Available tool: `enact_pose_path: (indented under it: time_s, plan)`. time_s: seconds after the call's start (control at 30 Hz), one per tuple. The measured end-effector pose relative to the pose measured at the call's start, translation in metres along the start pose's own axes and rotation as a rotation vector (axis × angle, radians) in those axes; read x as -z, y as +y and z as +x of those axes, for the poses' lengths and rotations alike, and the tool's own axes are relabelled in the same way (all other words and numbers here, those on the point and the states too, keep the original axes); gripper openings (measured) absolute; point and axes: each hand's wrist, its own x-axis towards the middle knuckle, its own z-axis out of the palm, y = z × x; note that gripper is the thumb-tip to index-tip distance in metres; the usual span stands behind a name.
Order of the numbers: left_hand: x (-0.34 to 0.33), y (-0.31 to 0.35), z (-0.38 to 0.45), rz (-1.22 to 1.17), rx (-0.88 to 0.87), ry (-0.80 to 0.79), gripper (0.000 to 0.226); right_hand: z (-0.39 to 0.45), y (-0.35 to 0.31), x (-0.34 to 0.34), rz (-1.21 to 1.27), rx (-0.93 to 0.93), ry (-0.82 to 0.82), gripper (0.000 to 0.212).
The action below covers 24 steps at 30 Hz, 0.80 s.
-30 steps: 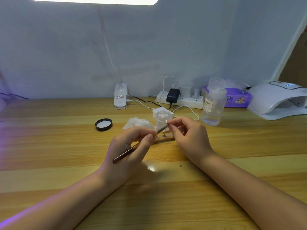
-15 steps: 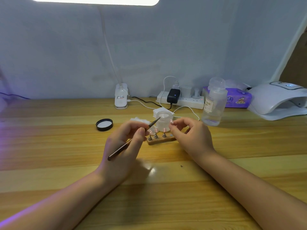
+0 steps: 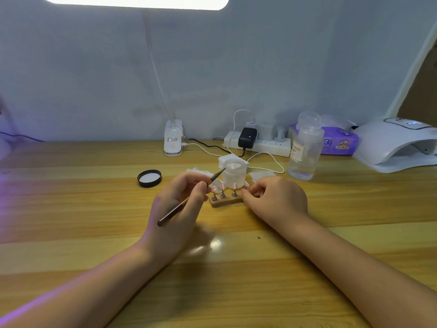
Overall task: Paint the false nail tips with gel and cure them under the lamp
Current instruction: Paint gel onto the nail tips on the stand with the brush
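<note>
painting stage | left hand (image 3: 179,209) pinching brush (image 3: 189,200) | right hand (image 3: 274,200) gripping nail stand (image 3: 225,201) | curing lamp (image 3: 399,145) unused, curing pending

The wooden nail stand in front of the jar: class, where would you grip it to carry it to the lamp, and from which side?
Probably grip the wooden nail stand by its two short ends, from the left and right. The base is low and narrow, and its top carries upright pegs with nail tips, so coming from above would risk smudging the gel.
</note>
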Motion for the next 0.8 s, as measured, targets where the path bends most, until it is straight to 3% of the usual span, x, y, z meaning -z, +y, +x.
enact_pose_path:
  time_s: [0.13, 0.27, 0.53, 0.8]
  plan:
    - [0.002, -0.004, 0.003, 0.121, -0.009, -0.015, 0.016, -0.005, -0.004, 0.0, -0.045, 0.125, 0.101, 0.021]
    - [0.005, -0.006, 0.004, 0.186, 0.014, -0.076, 0.01, -0.009, -0.006, -0.005, -0.078, 0.235, 0.051, 0.026]
    - [0.0, 0.0, 0.003, 0.092, 0.057, -0.111, 0.016, -0.003, -0.007, -0.01, -0.168, 0.234, -0.035, 0.04]
    - [-0.001, -0.001, 0.002, 0.134, 0.014, -0.063, 0.015, -0.003, -0.01, -0.009, -0.188, 0.267, -0.048, 0.037]
